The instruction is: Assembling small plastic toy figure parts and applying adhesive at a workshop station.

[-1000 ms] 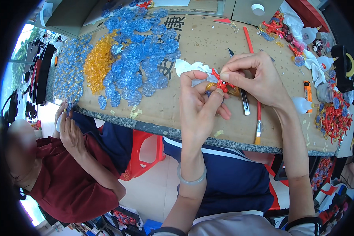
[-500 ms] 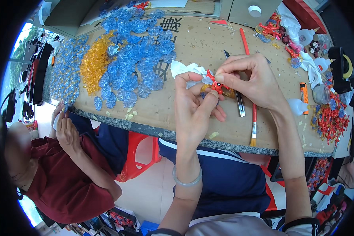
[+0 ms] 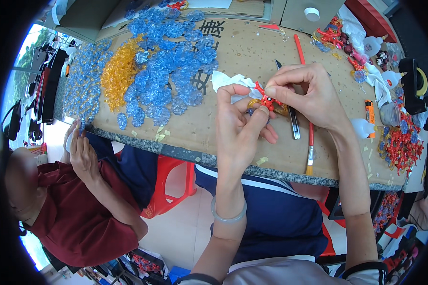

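Left hand: thumb closed against the fingers, pinching the near end of a red figure, with the other fingers curled loosely beneath.
Right hand: thumb and forefinger brought together at the figure's far side; no gap shows between them.
Red figure: between both hands, over the cardboard, with a black-and-white eye facing up.
Good handling: the left pinch is best firm and unmoving, bearing on the solid body rather than the thin limbs; small, light finger moves on the right would suit so slight a part, with the eye left uncovered for checking.
Beside the hands: a white cloth to the left; a cutter and a red-handled brush to the right, best kept clear of the wrist.
Left side: amber pieces and clear blue pieces, heaped.
Right side: a white bottle and a pile of red figures.
Hidden at the grip: whatever the right fingertips cover; I cannot tell if a tiny part sits there. Yellow strands and a bluish bit under the figure are half covered.
Partly covered: the cutter and brush, crossed by the right hand.
Hard to make out: what the co-worker's hand works on, far left.
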A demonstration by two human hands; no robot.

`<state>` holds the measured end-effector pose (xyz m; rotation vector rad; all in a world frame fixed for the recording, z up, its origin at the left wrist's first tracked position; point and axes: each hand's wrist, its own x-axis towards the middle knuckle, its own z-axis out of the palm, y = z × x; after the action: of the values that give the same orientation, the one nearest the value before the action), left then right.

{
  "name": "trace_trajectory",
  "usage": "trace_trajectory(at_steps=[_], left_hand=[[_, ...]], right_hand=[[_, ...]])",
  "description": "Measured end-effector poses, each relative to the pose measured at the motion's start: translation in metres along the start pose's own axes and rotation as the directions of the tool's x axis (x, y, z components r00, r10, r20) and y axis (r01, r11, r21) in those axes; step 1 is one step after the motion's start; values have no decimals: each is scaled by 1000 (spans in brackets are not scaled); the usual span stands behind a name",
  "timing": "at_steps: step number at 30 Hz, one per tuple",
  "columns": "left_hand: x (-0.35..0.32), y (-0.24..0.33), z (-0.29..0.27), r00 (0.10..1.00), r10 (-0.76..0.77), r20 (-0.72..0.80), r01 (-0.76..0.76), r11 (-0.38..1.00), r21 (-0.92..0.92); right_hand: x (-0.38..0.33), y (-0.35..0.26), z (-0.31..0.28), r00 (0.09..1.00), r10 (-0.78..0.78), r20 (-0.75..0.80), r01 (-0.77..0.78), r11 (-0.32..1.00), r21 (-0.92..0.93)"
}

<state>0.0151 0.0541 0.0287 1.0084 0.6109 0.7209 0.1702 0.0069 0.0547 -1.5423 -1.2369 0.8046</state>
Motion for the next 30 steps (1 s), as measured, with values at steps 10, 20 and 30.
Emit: trace_trajectory(at_steps=[10,20,30], left_hand=[[0,-1,-1,1000,-5,2,5,1000,-7],[1,-1,-1,1000,12,-2,-12,1000,7],[0,-1,-2,1000,-8,5,8,1000,-12]], right_hand=[[0,2,1,1000,-21,5,21,1000,-5],[1,3,2,999,-37,-1,37,999,-12],[1,3,4,999,-38,-11,37,999,-9]])
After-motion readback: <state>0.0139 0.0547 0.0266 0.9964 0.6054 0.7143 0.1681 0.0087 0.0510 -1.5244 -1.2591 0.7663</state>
